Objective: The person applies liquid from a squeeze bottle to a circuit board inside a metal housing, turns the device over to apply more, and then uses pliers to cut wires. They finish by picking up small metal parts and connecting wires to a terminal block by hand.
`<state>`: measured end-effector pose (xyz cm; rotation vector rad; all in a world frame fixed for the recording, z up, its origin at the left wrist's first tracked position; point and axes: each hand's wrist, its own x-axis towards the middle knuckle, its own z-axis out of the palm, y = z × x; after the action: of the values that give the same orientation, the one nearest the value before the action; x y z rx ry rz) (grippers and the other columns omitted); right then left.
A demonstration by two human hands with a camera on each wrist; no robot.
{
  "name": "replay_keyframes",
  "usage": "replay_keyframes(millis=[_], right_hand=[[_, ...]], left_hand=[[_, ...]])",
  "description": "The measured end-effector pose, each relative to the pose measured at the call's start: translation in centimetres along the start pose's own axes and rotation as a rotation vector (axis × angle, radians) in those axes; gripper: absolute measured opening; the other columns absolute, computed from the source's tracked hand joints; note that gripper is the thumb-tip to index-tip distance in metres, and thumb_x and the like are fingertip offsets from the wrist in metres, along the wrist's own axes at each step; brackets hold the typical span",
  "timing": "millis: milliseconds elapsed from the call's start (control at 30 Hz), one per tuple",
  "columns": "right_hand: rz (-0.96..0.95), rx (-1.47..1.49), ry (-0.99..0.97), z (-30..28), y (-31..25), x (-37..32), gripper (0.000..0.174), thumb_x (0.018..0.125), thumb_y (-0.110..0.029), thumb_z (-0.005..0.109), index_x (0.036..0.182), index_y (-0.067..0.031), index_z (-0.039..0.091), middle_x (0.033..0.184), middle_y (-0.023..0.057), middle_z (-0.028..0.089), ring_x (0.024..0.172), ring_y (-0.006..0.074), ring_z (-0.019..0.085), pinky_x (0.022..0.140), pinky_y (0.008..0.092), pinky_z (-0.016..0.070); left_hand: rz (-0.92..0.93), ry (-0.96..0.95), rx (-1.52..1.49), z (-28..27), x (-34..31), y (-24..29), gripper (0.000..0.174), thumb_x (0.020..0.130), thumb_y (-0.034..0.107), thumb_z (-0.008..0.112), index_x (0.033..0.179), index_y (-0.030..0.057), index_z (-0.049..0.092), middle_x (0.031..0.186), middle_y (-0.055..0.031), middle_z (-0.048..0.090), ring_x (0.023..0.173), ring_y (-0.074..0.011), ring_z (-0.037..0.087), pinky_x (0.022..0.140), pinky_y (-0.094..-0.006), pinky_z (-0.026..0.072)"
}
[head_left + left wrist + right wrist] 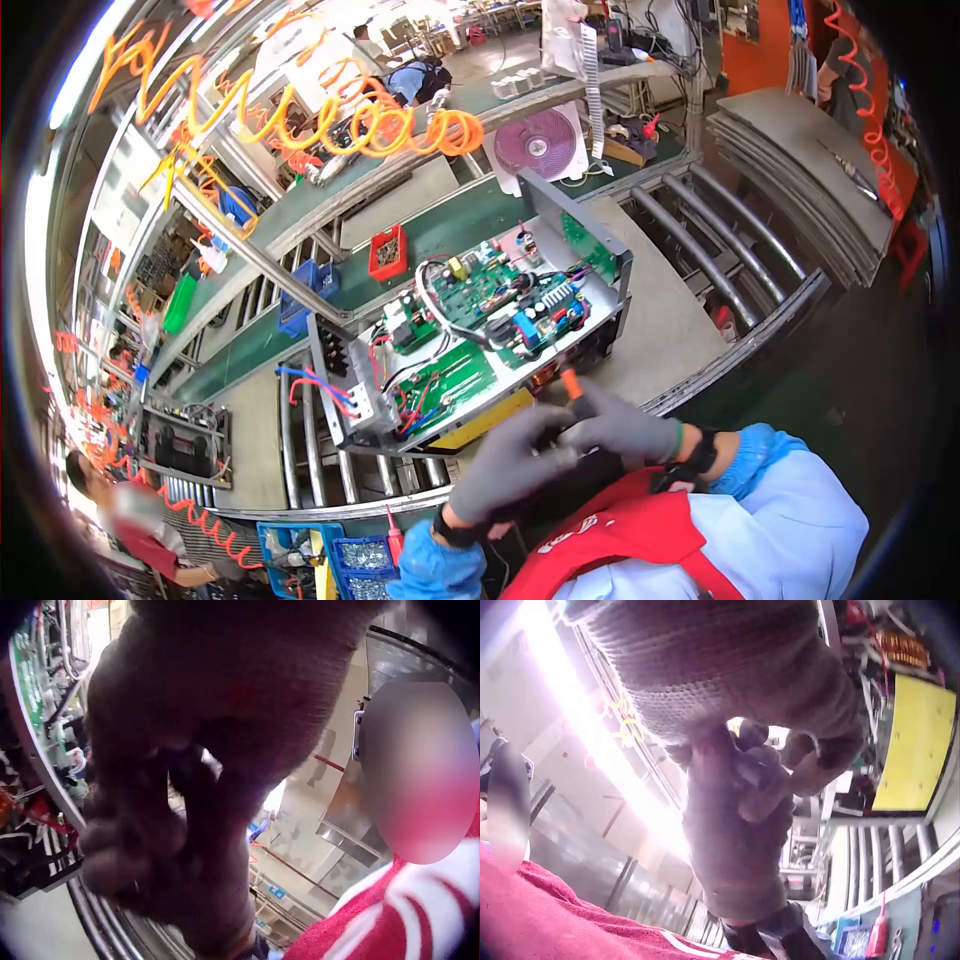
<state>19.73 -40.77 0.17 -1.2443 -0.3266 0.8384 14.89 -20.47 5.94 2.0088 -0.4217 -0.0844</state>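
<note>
An opened metal chassis (620,262) with green circuit boards (465,375) stands on the roller line. At its near side, the gloved right hand (625,430) grips an orange-handled screwdriver (571,384), which points toward the chassis. The gloved left hand (505,465) has its fingers bent and meets the right hand's fingers. Both wrist views show the left hand (232,675) (739,840) and right hand (202,877) (727,667) close together. Whether anything small lies between the left fingertips is hidden. A yellow panel (915,742) shows on the chassis's near side.
Beyond the chassis are a red bin of small parts (388,252), blue bins (296,312) and a purple fan (537,145). Blue trays (362,555) and a red bottle (394,540) sit at the lower left. Orange coiled hoses (380,125) hang overhead. Another person (180,535) stands at the left.
</note>
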Motion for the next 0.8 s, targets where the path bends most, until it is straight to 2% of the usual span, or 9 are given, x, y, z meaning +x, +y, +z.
replay_keyframes(millis=[33, 100, 233, 300, 433, 467, 500, 600, 800], right_hand=[[-0.014, -0.051, 0.095, -2.2, -0.4, -0.6, 0.080, 0.081, -0.025, 0.075, 0.146, -0.0014, 0.034, 0.101, 0.0060, 0.059, 0.091, 0.0164, 0.060, 0.078, 0.0313, 0.0509], [-0.030, -0.156, 0.287, -5.8, -1.8, -2.2, 0.077, 0.080, -0.022, 0.074, 0.145, -0.0019, 0.037, 0.091, 0.0043, 0.057, 0.083, 0.0164, 0.060, 0.073, 0.0326, 0.0509], [-0.050, -0.530, 0.482, -9.7, -3.9, -4.2, 0.079, 0.077, -0.022, 0.074, 0.145, -0.0012, 0.039, 0.086, 0.0063, 0.057, 0.078, 0.0182, 0.060, 0.074, 0.0335, 0.0515], [-0.047, -0.602, 0.465, -10.9, -4.2, -4.6, 0.083, 0.076, -0.020, 0.074, 0.147, -0.0008, 0.037, 0.090, 0.0060, 0.057, 0.080, 0.0144, 0.058, 0.074, 0.0318, 0.0508], [-0.186, -0.856, 0.470, -11.6, -5.7, -5.2, 0.081, 0.074, -0.023, 0.073, 0.147, -0.0054, 0.042, 0.099, 0.0127, 0.057, 0.086, 0.0254, 0.061, 0.078, 0.0387, 0.0521], [-0.199, -0.939, 0.472, -11.7, -6.6, -5.3, 0.080, 0.074, -0.024, 0.072, 0.147, -0.0079, 0.043, 0.105, 0.0159, 0.056, 0.090, 0.0305, 0.062, 0.081, 0.0415, 0.0526], [-0.210, -1.025, 0.471, -11.7, -7.5, -5.4, 0.079, 0.074, -0.025, 0.071, 0.147, -0.0103, 0.044, 0.110, 0.0190, 0.056, 0.095, 0.0356, 0.062, 0.083, 0.0443, 0.0531], [-0.350, -1.321, 0.520, -11.5, -11.3, -5.4, 0.075, 0.075, -0.024, 0.069, 0.145, -0.0119, 0.047, 0.098, 0.0181, 0.055, 0.092, 0.0365, 0.061, 0.079, 0.0463, 0.0516], [-0.524, -1.891, 0.599, -8.1, -16.5, -2.2, 0.059, 0.078, -0.020, 0.067, 0.135, -0.0120, 0.059, 0.089, 0.0130, 0.056, 0.086, 0.0337, 0.059, 0.068, 0.0463, 0.0448]], left_hand=[[0.134, 0.009, -0.017, -0.6, 2.6, -0.5, 0.027, 0.086, 0.014, 0.072, 0.111, 0.0032, 0.066, 0.095, -0.0126, 0.065, 0.085, -0.0238, 0.065, 0.077, -0.0378, 0.0524], [-0.006, 0.247, 0.175, -1.9, 7.8, 0.9, 0.020, 0.089, 0.014, 0.067, 0.106, 0.0040, 0.069, 0.095, -0.0119, 0.065, 0.088, -0.0243, 0.066, 0.078, -0.0365, 0.0520], [0.183, 0.347, 0.771, -3.7, 18.4, -1.7, 0.024, 0.087, 0.012, 0.062, 0.108, 0.0114, 0.074, 0.095, -0.0136, 0.066, 0.093, -0.0313, 0.065, 0.081, -0.0411, 0.0513], [0.225, 0.171, 1.011, -3.8, 22.4, -3.7, 0.025, 0.084, 0.012, 0.063, 0.106, 0.0172, 0.075, 0.095, -0.0126, 0.066, 0.096, -0.0333, 0.063, 0.082, -0.0425, 0.0510], [0.217, -0.159, 1.324, -3.4, 26.3, -6.0, 0.028, 0.081, 0.013, 0.065, 0.103, 0.0265, 0.077, 0.093, -0.0104, 0.065, 0.102, -0.0342, 0.059, 0.083, -0.0422, 0.0510], [0.239, -0.120, 1.335, -3.1, 26.6, -6.3, 0.015, 0.079, 0.015, 0.067, 0.086, 0.0219, 0.079, 0.091, -0.0070, 0.068, 0.099, -0.0303, 0.062, 0.085, -0.0396, 0.0517], [0.215, -0.160, 1.361, -3.0, 26.8, -6.4, 0.015, 0.079, 0.015, 0.067, 0.086, 0.0211, 0.079, 0.091, -0.0069, 0.068, 0.099, -0.0298, 0.062, 0.085, -0.0392, 0.0519], [0.154, -0.247, 1.438, -3.1, 27.3, -5.4, 0.016, 0.078, 0.014, 0.068, 0.089, 0.0167, 0.079, 0.095, -0.0067, 0.069, 0.102, -0.0276, 0.062, 0.085, -0.0377, 0.0528], [-0.004, -0.143, 1.421, -3.5, 26.1, -4.6, 0.024, 0.077, 0.013, 0.069, 0.099, 0.0190, 0.076, 0.112, -0.0091, 0.066, 0.114, -0.0316, 0.059, 0.092, -0.0415, 0.0521]])
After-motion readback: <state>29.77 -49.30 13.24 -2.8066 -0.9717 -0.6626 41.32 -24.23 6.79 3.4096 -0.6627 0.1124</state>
